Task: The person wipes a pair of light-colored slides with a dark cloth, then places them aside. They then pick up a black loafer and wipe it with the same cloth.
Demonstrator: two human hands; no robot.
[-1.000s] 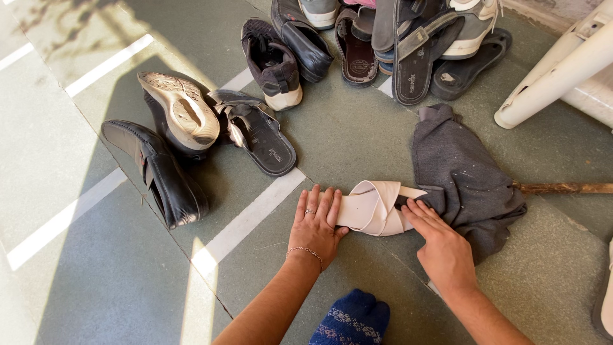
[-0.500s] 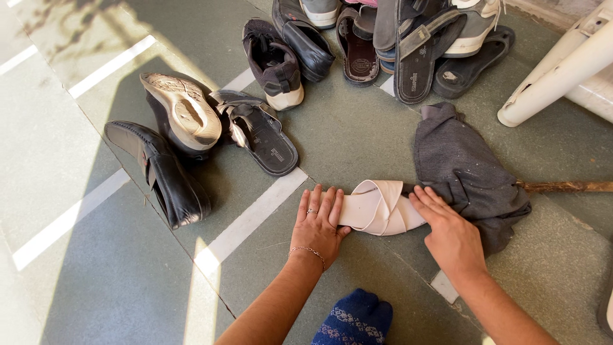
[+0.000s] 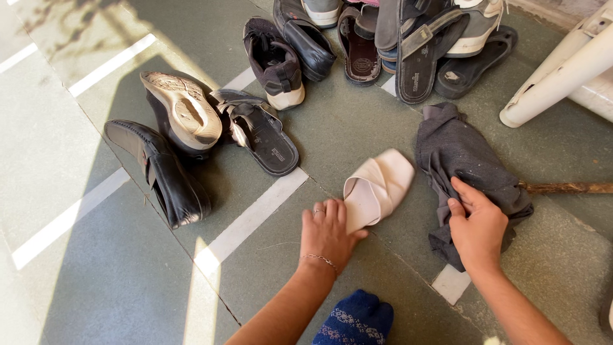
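Observation:
A pale pink cross-strap slipper lies on the green floor, its toe turned up and to the right. My left hand grips its heel end, a ring and a thin bracelet showing. To the right, my right hand rests on a crumpled dark grey cloth with the fingers spread over it, clear of the slipper.
A black loafer, an upturned shoe and a black sandal lie at left. More shoes and sandals are piled at the top. White plastic legs stand top right, a wooden stick at right, my blue-socked foot below.
The slipper has swung from lying sideways to pointing up-right, still under my left hand. My right hand left the slipper and moved right onto the grey cloth.

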